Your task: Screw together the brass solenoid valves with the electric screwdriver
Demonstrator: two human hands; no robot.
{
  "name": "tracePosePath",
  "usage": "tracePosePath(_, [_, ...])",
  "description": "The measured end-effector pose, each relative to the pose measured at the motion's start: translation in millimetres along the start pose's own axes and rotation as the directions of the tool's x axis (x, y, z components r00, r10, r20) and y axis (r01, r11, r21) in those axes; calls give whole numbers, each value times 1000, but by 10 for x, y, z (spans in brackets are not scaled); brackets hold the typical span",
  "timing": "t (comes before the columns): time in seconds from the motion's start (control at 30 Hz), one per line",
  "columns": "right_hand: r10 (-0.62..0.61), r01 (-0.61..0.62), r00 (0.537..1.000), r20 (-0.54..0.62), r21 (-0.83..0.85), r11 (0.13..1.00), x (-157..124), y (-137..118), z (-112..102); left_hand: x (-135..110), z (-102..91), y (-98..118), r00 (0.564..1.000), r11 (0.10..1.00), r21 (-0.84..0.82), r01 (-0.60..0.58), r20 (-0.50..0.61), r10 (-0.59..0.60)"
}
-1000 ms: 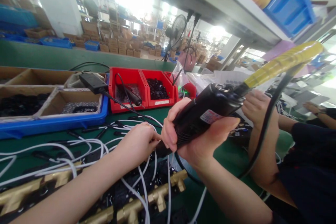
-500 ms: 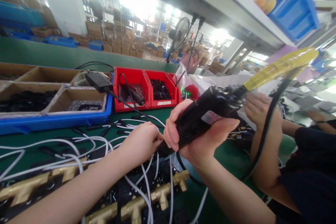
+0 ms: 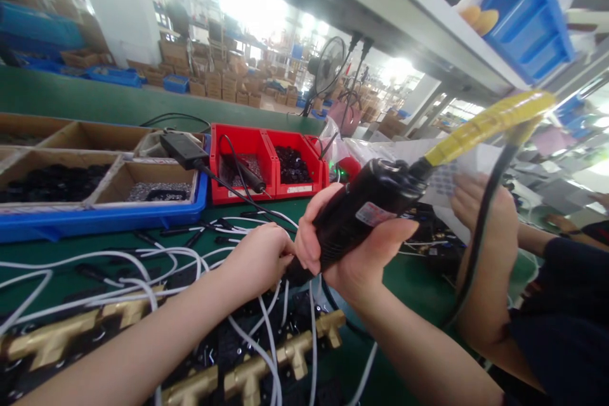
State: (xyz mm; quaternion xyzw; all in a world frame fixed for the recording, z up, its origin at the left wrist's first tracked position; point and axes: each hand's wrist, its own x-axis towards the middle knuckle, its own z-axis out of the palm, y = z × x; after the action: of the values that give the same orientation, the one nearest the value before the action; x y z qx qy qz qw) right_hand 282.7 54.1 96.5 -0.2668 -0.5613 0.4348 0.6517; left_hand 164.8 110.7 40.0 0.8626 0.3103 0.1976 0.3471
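My right hand (image 3: 354, 254) is wrapped around a black electric screwdriver (image 3: 366, 200), tilted with its nose down to the left. A yellow-wrapped cord (image 3: 490, 124) runs from its rear end. Beside the tool's nose, my left hand (image 3: 264, 257) is closed with fingertips pinched together; what they hold is hidden behind the hand. Below both hands lie brass pipe fittings (image 3: 295, 352) on black parts, with white cables (image 3: 266, 336) strewn across them. The screwdriver's tip is out of sight.
A blue tray (image 3: 185, 219) with cardboard compartments of small parts stands left. Red bins (image 3: 242, 165) hold screws, black pieces and a thin pen-like tool (image 3: 252, 177). At right, a co-worker's hand (image 3: 480, 203) holds a white sheet. An overhead shelf (image 3: 428, 19) carries a blue bin (image 3: 528, 25).
The screwdriver's rear end has shifted slightly left and down, with its cord. My left hand stays at its nose. The co-worker's hand and sheet have moved a little.
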Motion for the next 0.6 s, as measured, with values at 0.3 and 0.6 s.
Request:
tracePosePath(0.3, [-20,15,997,73,60,998,16,-19,-60,11,-44,7,997,999,-35,30,70,-28])
tracePosePath(0.6, [-39,31,992,118,72,997,-22,33,-99,-10,-23,-17,998,1000,22,21,63,-22])
